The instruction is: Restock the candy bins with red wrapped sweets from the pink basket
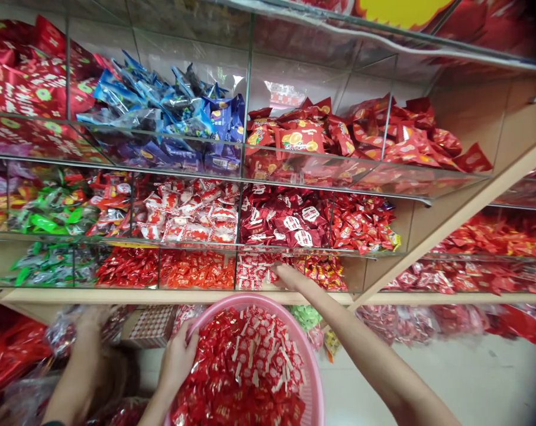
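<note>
The right hand (288, 277) is nearer the small red-and-white wrapped sweets (252, 266), which lie leftward from its fingertips; blur hides whether those fingers pinch, and the sweets' long axes. Below them, the left hand (179, 352) curls its fingers around the round pink plastic basket's (316, 367) rim.

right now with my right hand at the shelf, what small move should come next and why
I'd probably dip the right hand into the red-and-white candies: it is right by them, and the left hand grips the pink basket, which holds similar-looking sweets.
</note>
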Motion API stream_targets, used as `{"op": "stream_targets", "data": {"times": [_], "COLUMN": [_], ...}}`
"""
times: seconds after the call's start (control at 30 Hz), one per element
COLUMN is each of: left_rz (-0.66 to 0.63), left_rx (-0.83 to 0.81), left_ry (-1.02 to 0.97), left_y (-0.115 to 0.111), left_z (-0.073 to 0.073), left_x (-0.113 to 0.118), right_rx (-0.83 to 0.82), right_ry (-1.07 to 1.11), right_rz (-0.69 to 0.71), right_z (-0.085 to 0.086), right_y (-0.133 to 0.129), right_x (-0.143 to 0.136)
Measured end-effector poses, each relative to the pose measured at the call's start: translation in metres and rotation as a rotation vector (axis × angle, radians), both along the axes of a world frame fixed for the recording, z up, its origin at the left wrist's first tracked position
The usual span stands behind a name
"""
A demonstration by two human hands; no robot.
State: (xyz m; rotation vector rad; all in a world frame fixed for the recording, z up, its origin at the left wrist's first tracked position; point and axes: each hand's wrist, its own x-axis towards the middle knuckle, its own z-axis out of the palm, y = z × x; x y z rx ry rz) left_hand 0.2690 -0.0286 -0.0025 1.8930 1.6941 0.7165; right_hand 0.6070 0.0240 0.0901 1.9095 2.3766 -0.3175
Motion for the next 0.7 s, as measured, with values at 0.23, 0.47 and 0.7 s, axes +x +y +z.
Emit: {"op": "stream_targets", "data": {"times": [0.23,0.47,0.7], "left_rz": [-0.014,-0.014,-0.028], "left_rx": [0.001,0.011,0.014], "left_ry": [0.003,0.003,0.018], "left_y": [-0.002,-0.001,-0.001], "left_z": [0.003,0.002,0.001], "left_x": [0.001,0.000,0.000], "right_rx": [-0.088,-0.278,-0.264], "right_ry": [0.179,0.125,0.085], "right_rz": [-0.068,-0.215,-0.245], "right_z": [0.006,-0.018,-0.027], "right_y": [-0.057,-0.075,-0.071], "right_x": [-0.011,-0.048,-0.068]}}
